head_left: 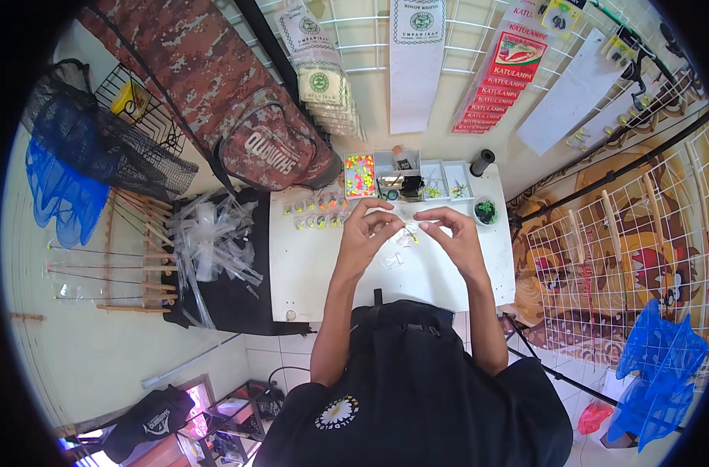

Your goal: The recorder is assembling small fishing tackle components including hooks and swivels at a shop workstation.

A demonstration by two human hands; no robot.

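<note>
Over the white table (323, 280), my left hand (365, 237) and my right hand (457, 237) face each other a short way apart. Thumb and index finger are drawn together on each; what they hold is too small or thin to make out. Between and just below the fingertips shows a small yellow piece (413, 237) with something clear around it; whether it hangs from the fingers or lies on the table I cannot tell. Small clear plastic packets (393, 261) lie below the hands. Left of my left hand are rows of small packs with colourful round pieces (314, 214).
At the table's back stands a white divided tray (445, 173) beside a box of bright beads (360, 176). A black cylinder (483, 162) and a tub of green pieces (485, 211) stand right. Clear plastic bags (214, 249) pile up left, below a camouflage bag (238, 101).
</note>
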